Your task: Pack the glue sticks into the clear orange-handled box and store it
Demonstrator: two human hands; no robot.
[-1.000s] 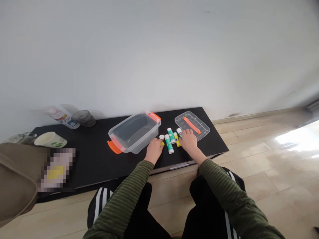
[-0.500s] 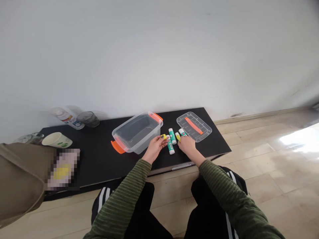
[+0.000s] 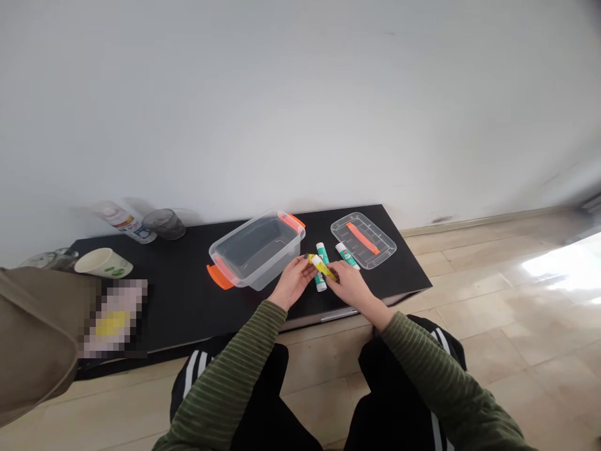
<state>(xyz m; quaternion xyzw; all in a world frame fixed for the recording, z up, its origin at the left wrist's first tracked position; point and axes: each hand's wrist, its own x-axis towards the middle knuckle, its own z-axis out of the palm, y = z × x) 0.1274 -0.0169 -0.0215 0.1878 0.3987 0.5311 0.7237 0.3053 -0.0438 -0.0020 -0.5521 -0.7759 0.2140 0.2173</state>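
My left hand [image 3: 293, 282] is closed on a small yellow piece [image 3: 310, 257], mostly hidden by the fingers. In my right hand [image 3: 351, 285] is a yellow glue stick [image 3: 325, 268] with a white end, which points toward my left fingers. Beneath it, a green glue stick [image 3: 320, 285] lies on the black tabletop, partly covered. Another green glue stick [image 3: 321, 250] is just behind. A third green glue stick [image 3: 346, 255] rests beyond my right hand, beside the clear lid [image 3: 387, 241] with its orange handle.
Left of my hands stands a clear plastic box [image 3: 277, 266] with orange latches. Farther left are a paper cup [image 3: 101, 263], a dark glass [image 3: 164, 224] and a spray can [image 3: 124, 220]. Another person's sleeve [image 3: 37, 338] reaches in at the left. A wall rises behind the black table [image 3: 188, 300].
My right hand has lifted the yellow glue stick from beside the green ones and brought it left, close to my left hand. The left hand stays nearly in place.
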